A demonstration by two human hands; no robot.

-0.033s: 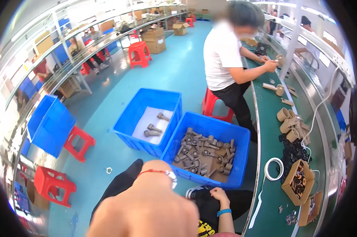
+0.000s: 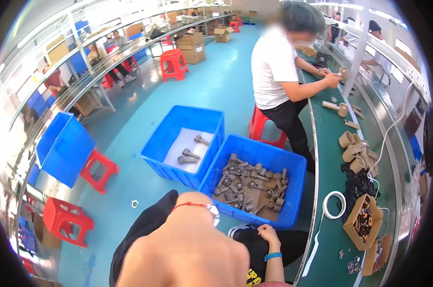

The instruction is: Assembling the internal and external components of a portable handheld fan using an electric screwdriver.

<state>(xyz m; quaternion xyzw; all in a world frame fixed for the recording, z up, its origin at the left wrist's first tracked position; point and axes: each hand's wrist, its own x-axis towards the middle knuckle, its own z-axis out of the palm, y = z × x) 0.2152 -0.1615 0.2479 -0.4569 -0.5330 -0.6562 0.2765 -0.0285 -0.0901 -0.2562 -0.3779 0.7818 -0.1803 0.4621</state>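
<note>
Very close and large at the bottom middle is my left hand (image 2: 187, 248), raised with its back showing. A red string and a silver-coloured bracelet (image 2: 215, 214) circle its wrist; its fingers are out of sight. Over my dark-trousered right thigh lies my right hand (image 2: 268, 233), fingers curled in and nothing visible in them. It wears a blue wristband (image 2: 273, 256). Just beyond it stands a blue bin (image 2: 297, 191) holding many grey-brown cylindrical parts with stems (image 2: 235, 184). Left of that, a second blue bin (image 2: 154, 165) has three similar parts (image 2: 190, 154) on a white sheet.
A green workbench (image 2: 324, 162) runs along my right, with a tape roll (image 2: 334, 205), beige parts (image 2: 353, 152) and an open carton (image 2: 363, 222). Ahead, a seated person (image 2: 278, 71) handles a part. Red stools (image 2: 69, 220) and a tilted blue bin (image 2: 65, 153) are at left.
The whole view has shifted slightly, with the surroundings a little farther right. My left hand has moved slightly rightward in the picture. My right hand keeps its curled pose on the thigh.
</note>
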